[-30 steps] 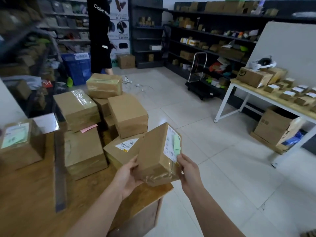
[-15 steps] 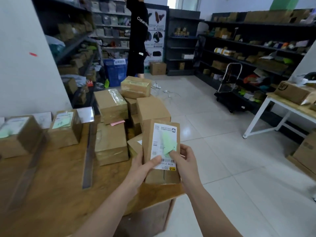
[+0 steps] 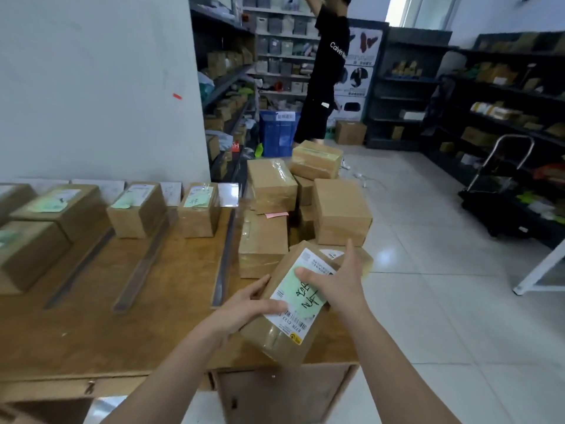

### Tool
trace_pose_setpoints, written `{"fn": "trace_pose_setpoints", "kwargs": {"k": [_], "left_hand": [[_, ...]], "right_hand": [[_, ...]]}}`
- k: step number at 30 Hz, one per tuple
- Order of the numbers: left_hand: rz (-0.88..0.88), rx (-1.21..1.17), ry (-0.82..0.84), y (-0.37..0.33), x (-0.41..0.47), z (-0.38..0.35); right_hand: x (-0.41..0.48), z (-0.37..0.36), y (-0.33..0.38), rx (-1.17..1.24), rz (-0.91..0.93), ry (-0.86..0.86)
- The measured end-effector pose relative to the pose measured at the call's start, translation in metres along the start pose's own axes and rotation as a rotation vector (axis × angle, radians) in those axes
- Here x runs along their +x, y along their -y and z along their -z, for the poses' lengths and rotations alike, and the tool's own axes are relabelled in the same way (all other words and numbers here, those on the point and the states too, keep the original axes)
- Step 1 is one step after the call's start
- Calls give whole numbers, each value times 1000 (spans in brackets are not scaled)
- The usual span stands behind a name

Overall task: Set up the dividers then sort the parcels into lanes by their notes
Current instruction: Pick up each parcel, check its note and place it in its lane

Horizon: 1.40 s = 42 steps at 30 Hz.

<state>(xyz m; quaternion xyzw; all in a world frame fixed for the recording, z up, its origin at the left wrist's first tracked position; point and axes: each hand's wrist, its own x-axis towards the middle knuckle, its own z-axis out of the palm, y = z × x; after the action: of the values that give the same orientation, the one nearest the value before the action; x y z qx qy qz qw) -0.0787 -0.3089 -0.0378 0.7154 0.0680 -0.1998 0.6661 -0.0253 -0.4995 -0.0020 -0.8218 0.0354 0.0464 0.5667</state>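
Observation:
A brown cardboard parcel [image 3: 275, 335] with a white label and a green handwritten note [image 3: 301, 296] hangs over the desk's near right corner. My left hand [image 3: 244, 306] grips its left edge with the thumb on the label. My right hand [image 3: 337, 281] lies flat on the note with fingers straight. Three clear strip dividers [image 3: 224, 255] [image 3: 140, 267] [image 3: 81, 267] lie on the wooden desk [image 3: 107, 332]. Behind them stand sorted parcels [image 3: 198, 209] [image 3: 137, 209] with green notes. A pile of unsorted parcels [image 3: 339, 211] sits at the desk's right end.
A white wall [image 3: 91, 87] backs the desk. A person in black [image 3: 328, 75] reaches into the shelves beyond the pile. Dark shelving [image 3: 504, 96] lines the right side, with a black trolley [image 3: 501, 191] on the tiled floor. A white table leg [image 3: 541, 264] stands at right.
My view swung left, bringing the sorted lanes into sight. The parcel came down and tilted flatter over the desk corner, and my right hand moved from its edge onto the green note.

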Motion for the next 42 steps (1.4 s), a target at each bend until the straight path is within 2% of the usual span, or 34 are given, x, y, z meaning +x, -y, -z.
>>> {"fn": "trace_pose_setpoints", "kwargs": {"k": [3, 5, 7, 11, 13, 22, 24, 26, 28, 31, 33, 35, 39, 42], "left_hand": [[56, 74, 66, 3, -17, 33], [84, 125, 148, 3, -28, 58], [118, 187, 228, -1, -41, 83], [149, 236, 396, -8, -67, 124], [153, 250, 472, -10, -79, 142], [192, 253, 559, -8, -118, 209], [181, 255, 573, -9, -123, 222], [140, 235, 482, -7, -127, 236], [49, 180, 286, -2, -131, 250], [-126, 32, -91, 7, -139, 266], [-230, -171, -253, 13, -141, 271], [-283, -271, -381, 20, -138, 272], [-300, -283, -515, 25, -130, 260], [-246, -260, -490, 21, -116, 240]], "right_hand": [[1, -12, 15, -452, 241, 143], [-1, -21, 30, -570, 342, 348], [-4, -32, 44, -592, 313, 536], [-14, -59, 73, -550, 132, 855], [-17, -77, 83, -565, 88, 973], [-35, -155, 98, -610, -23, 1153], [-39, -167, 102, -582, -34, 1168], [-41, -178, 103, -543, -36, 1147], [-40, -189, 99, -487, -53, 1106], [-37, -204, 94, -376, -74, 1015], [-34, -212, 92, -268, -95, 925], [-33, -221, 90, -138, -154, 806], [-30, -243, 88, 50, -317, 598], [-24, -258, 93, 175, -365, 473]]}}
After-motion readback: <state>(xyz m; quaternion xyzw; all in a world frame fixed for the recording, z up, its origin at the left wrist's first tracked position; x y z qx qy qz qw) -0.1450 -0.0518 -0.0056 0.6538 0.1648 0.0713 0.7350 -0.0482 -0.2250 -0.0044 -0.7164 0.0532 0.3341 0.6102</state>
